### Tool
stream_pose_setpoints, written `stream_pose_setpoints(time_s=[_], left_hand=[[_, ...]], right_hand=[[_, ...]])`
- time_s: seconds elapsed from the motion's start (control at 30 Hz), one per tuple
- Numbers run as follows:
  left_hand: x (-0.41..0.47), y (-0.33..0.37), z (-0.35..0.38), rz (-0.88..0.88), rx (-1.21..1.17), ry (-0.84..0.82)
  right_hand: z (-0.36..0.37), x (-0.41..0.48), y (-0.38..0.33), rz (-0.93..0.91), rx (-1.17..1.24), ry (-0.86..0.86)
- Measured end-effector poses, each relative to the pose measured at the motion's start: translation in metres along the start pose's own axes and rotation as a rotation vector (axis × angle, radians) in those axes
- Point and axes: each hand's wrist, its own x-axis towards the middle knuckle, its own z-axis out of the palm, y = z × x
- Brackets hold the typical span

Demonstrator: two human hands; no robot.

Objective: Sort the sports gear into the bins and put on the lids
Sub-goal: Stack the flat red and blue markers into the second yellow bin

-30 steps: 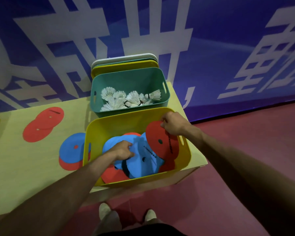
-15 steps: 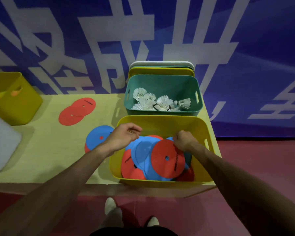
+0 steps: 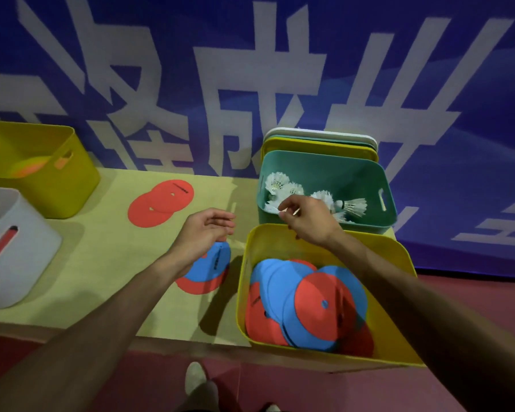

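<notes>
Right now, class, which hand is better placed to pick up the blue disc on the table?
Probably the left. The left hand, open and empty, hangs directly above the blue disc; the right hand is over the yellow bin's far rim, by the teal bin.

Yellow-green table (image 3: 101, 263) carries, left to right: far-left yellow bin (image 3: 72, 185), white bin (image 3: 33, 248) in front of it, two overlapping red discs (image 3: 158, 203), blue disc (image 3: 217, 263) lying on a lower red disc (image 3: 197, 288), front-right yellow bin (image 3: 280, 242), teal bin (image 3: 324, 165) just behind it.
</notes>
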Motion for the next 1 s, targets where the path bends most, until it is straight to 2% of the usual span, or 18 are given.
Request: stream_pose_setpoints(time_s=[0.2, 0.43, 0.57, 0.77, 1.0], left_hand=[[0.018, -0.028, -0.068, -0.085, 0.013, 0.070], [0.045, -0.071, -0.126, -0.205, 0.002, 0.126], [0.054, -0.103, -0.149, -0.301, 0.016, 0.083], [0.059, -0.143, -0.172, -0.430, 0.071, -0.017], [0.064, -0.180, -0.177, -0.503, 0.066, -0.111]], right_hand=[[0.051, 0.048, -0.058, -0.021, 0.012, -0.082], [0.136, 0.093, -0.086, 0.186, -0.044, -0.297], [0.189, 0.109, -0.080, 0.353, -0.129, -0.404], [0.228, 0.108, -0.058, 0.580, -0.268, -0.406], [0.257, 0.102, -0.052, 0.665, -0.350, -0.412]])
